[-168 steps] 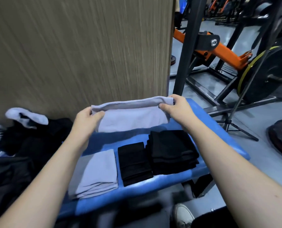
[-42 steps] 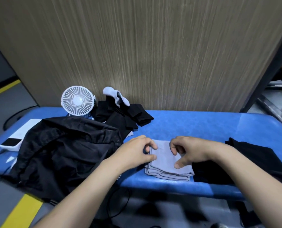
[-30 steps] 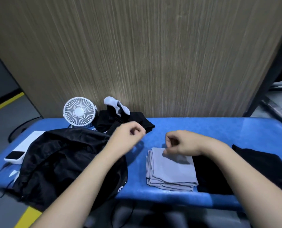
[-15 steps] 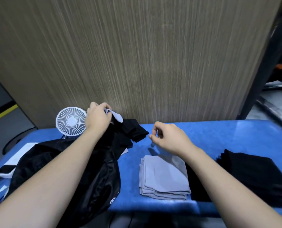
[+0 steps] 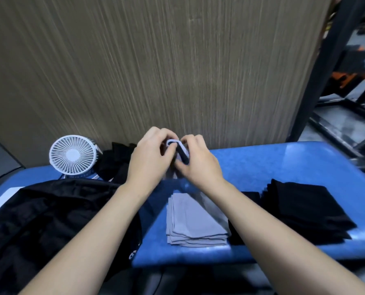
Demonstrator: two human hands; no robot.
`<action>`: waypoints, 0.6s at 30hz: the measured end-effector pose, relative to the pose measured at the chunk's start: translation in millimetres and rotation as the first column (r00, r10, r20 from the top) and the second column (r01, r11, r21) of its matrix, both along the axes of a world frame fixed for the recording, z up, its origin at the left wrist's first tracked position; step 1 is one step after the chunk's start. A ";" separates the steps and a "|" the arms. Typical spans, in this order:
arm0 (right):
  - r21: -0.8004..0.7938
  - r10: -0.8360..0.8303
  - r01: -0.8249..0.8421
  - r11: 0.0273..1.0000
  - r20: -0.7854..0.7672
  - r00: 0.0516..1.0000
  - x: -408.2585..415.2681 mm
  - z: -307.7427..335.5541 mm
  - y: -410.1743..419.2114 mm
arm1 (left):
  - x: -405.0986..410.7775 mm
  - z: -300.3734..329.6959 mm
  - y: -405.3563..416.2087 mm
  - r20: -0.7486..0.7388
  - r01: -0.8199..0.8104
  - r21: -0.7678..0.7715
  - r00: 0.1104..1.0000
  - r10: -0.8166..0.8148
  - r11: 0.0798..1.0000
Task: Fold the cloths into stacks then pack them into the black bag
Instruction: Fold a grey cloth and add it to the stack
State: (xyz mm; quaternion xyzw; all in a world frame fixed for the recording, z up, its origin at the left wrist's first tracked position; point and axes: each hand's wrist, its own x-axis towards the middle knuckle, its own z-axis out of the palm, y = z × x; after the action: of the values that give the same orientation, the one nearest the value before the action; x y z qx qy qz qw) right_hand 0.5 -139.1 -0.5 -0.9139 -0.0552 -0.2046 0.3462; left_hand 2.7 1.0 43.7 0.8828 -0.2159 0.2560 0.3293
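Observation:
Both hands are raised together above the blue bench, holding a bunched grey cloth [image 5: 178,148] between them. My left hand [image 5: 150,155] grips its left side, my right hand [image 5: 198,161] its right side. Below them a stack of folded grey cloths [image 5: 195,223] lies near the bench's front edge. To its right is a stack of folded black cloths [image 5: 305,209]. The black bag [image 5: 45,220] lies slumped at the left of the bench. A pile of unfolded black cloths [image 5: 115,161] sits behind it by the wall.
The blue padded bench [image 5: 262,162] runs along a wood-grain wall [image 5: 156,71]. A small white fan [image 5: 72,155] stands at the back left. A white flat item [image 5: 0,200] lies at the far left. Black and orange gym equipment [image 5: 347,67] stands to the right.
My left hand picked the grey cloth off the pile by the fan and carried it to the middle. My right hand rose from the grey stack and took hold of it too.

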 end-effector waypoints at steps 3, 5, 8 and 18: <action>-0.015 -0.026 0.026 1.000 -0.002 1.000 2.3 1.4 -16.1 | 1.1 -5.4 -6.3 -0.042 0.040 -0.057 0.998 -0.042 0.998; 0.025 -0.029 0.030 0.999 -0.030 0.999 3.4 3.5 -30.7 | 6.6 -10.5 -5.3 -0.092 0.017 -0.122 0.995 -0.029 0.992; 0.192 -0.061 0.070 0.979 -0.051 0.997 3.8 9.1 -49.3 | 13.9 -24.0 -1.7 -0.263 -0.053 -0.213 0.965 -0.005 0.976; 0.536 0.007 0.059 0.842 -0.119 0.993 5.7 14.2 -72.6 | 28.5 -68.2 -3.0 -0.715 0.027 -0.179 0.683 -0.149 0.983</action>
State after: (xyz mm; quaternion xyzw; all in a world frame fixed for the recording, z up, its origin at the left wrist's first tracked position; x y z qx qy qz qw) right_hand 6.2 -211.6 13.7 -0.7909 0.0372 -0.1630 0.5887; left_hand 31.1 -2.0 -24.5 0.8723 -0.0900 -0.1138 0.4669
